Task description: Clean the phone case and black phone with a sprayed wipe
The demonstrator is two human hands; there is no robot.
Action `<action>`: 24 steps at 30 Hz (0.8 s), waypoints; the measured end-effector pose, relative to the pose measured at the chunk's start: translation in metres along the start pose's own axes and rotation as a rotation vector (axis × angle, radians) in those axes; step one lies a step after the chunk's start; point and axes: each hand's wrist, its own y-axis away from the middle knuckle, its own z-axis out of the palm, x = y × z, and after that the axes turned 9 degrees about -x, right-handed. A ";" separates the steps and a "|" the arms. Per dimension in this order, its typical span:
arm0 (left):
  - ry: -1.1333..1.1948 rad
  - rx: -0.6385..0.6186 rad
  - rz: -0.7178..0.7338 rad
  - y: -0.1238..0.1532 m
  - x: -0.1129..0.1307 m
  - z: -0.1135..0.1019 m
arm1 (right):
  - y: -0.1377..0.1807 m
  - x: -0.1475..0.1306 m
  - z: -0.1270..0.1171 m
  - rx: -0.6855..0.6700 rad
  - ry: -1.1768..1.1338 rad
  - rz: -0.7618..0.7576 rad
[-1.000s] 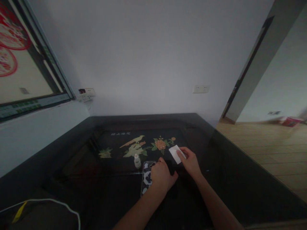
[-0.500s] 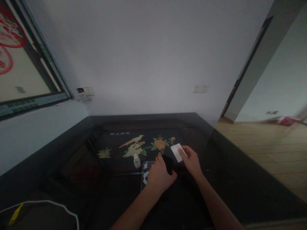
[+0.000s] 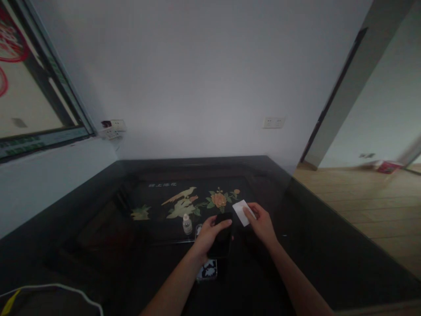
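My left hand (image 3: 208, 235) is closed round a black phone (image 3: 221, 239), held face up just above the dark table (image 3: 312, 245). Under it lies a patterned phone case (image 3: 208, 271), blue and white, flat on the table. My right hand (image 3: 262, 224) pinches a small white sheet (image 3: 241, 211) by one corner, just right of the phone. A small clear bottle (image 3: 187, 223) with a white cap stands upright to the left of my left hand.
The table top shows an inlaid bird and flower picture (image 3: 194, 202). A white wall with sockets (image 3: 273, 122) rises behind. A window (image 3: 29, 101) is at the left, a doorway and wooden floor (image 3: 368, 206) at the right. A white cable (image 3: 66, 289) lies at the bottom left.
My left hand has lifted the black phone off the patterned case and turned it face up. The case now shows below the hand. My right hand still holds the white sheet.
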 end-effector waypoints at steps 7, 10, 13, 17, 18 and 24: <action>0.310 -0.220 -0.129 0.008 0.000 -0.006 | 0.004 -0.005 0.000 0.061 0.044 -0.012; 0.360 -0.281 -0.089 0.009 -0.003 -0.007 | 0.008 -0.016 0.003 0.077 0.147 -0.081; 0.381 -0.328 -0.072 0.010 -0.005 -0.004 | 0.011 -0.031 0.009 0.027 0.280 -0.202; 0.384 -0.339 -0.019 0.015 -0.004 0.004 | 0.013 -0.048 0.020 -0.133 0.351 -0.325; 0.370 -0.323 0.004 0.016 -0.004 0.006 | 0.014 -0.050 0.022 -0.169 0.368 -0.352; 0.353 -0.255 0.013 0.013 -0.004 0.008 | 0.054 -0.059 0.028 -0.358 0.461 -0.487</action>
